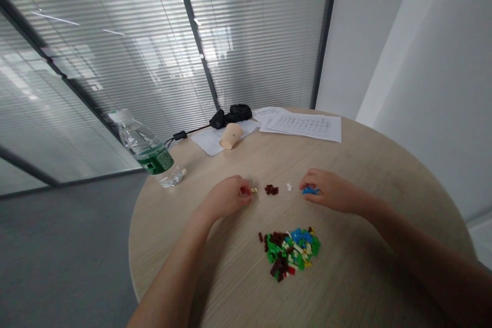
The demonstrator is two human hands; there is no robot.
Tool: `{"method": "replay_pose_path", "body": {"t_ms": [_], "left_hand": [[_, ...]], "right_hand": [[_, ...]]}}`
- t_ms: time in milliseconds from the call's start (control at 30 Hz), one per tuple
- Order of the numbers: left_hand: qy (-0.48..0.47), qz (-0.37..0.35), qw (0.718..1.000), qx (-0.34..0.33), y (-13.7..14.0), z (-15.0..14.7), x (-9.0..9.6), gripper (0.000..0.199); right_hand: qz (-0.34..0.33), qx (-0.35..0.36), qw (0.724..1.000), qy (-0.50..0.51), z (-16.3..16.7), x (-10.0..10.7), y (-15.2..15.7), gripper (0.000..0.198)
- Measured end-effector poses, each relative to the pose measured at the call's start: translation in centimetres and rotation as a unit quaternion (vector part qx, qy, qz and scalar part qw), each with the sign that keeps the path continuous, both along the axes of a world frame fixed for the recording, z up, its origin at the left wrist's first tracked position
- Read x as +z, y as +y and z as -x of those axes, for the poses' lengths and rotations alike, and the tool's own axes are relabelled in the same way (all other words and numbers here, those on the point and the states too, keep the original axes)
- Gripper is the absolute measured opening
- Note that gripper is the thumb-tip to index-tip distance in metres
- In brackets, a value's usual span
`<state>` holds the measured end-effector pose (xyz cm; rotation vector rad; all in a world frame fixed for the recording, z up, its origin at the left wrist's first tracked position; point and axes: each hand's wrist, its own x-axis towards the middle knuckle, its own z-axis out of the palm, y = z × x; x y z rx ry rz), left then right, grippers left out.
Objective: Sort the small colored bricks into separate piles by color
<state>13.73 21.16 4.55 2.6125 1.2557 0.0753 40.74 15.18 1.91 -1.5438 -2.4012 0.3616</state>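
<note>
My left hand [230,196] rests low over the table with its fingers curled together. Small cream building bricks [254,190] lie at its fingertips, and a bit of dark red shows between the fingers; what they hold is not clear. My right hand [330,190] is curled round a small group of blue building bricks [310,191], thumb on the near side. Between the hands lie a little heap of dark brown bricks [271,190] and a few white bricks [289,187]. Closer to me is a mixed pile of bricks [290,251] in green, brown, blue, cream, yellow and red.
A clear water bottle [148,151] with a green label stands at the left edge of the round table [384,164]. Toward the back are a paper cup [231,136] on its side, a black bundle [236,115] with a cord, and printed sheets [303,125].
</note>
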Motion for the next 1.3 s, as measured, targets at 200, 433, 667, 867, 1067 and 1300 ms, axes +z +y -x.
{"method": "replay_pose_path", "body": {"t_ms": [200,433,667,867,1067,1300], "left_hand": [[0.021,-0.001,0.999,0.044,-0.1,0.3,0.2,0.018],[0.028,0.037,0.999,0.024,-0.3,0.1,0.0,0.014],[0.032,0.047,0.998,0.011,0.0,0.2,-0.2,0.012],[0.039,0.058,0.998,0.001,-0.1,0.3,-0.3,0.011],[0.047,0.062,0.997,0.008,-0.2,0.1,0.0,0.013],[0.031,-0.012,0.998,0.050,-0.6,-0.3,0.9,0.018]], "right_hand": [[0.011,-0.054,0.998,0.000,0.1,-0.4,-0.2,0.025],[0.015,-0.034,0.999,-0.003,0.7,-0.4,-0.4,0.020],[0.015,-0.023,1.000,-0.010,0.5,-0.3,-0.3,0.014],[-0.032,-0.001,0.998,0.053,1.3,0.5,-0.9,0.009],[0.184,0.171,0.961,0.114,2.4,1.6,-2.5,0.013],[0.217,0.125,0.965,0.084,2.3,1.4,-2.5,0.018]]}}
